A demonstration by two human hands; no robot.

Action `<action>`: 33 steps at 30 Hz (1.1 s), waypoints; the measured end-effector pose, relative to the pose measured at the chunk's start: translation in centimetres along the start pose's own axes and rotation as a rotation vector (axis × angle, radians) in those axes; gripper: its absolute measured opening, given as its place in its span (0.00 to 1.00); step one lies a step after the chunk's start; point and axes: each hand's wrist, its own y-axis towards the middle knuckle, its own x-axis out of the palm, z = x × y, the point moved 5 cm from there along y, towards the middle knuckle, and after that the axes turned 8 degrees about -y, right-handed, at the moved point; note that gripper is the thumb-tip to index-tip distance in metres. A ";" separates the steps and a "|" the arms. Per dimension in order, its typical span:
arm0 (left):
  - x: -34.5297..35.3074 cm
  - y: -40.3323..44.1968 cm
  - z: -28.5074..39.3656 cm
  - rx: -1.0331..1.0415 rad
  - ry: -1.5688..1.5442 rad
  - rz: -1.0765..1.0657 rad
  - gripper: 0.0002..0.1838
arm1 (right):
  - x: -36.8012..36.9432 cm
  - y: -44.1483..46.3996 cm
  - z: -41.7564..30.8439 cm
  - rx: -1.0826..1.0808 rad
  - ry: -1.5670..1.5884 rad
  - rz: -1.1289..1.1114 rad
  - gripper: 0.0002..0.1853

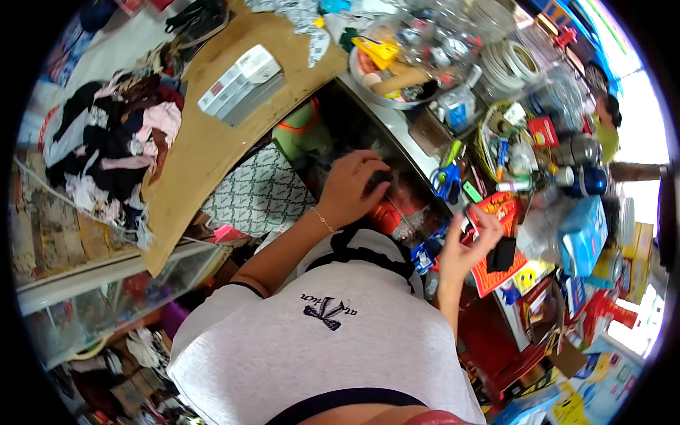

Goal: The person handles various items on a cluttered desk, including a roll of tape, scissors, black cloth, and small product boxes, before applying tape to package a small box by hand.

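Note:
My left hand reaches over the gap between the cardboard and the cluttered counter, its fingers curled round a small black object of a kind I cannot make out. Below that hand are red items in clear wrapping. My right hand is raised at the counter's edge, thumb and fingers apart. Close beside its fingers, a black box-like piece rests over a red printed sheet. Blue-handled scissors lie a little beyond the right hand.
To the left, a cardboard sheet bears a white-and-grey box. A heap of cloth scraps lies farther left, above a glass case. Jars, a basket, a bowl and a blue package crowd the right side.

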 end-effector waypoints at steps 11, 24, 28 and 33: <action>-15.5 -4.9 -9.7 -0.294 0.343 0.670 0.20 | 12.2 2.0 -10.3 -0.298 0.072 -0.363 0.23; -14.9 -1.3 -12.2 -0.138 0.258 0.666 0.21 | 12.6 3.9 -9.2 -0.212 -0.006 -0.128 0.18; -10.3 3.2 -9.8 -0.002 0.137 0.547 0.21 | 7.9 4.9 -5.7 -0.119 -0.178 0.012 0.16; -4.8 7.2 -5.6 0.136 -0.034 0.363 0.22 | 0.8 5.7 -1.0 0.054 -0.461 0.140 0.15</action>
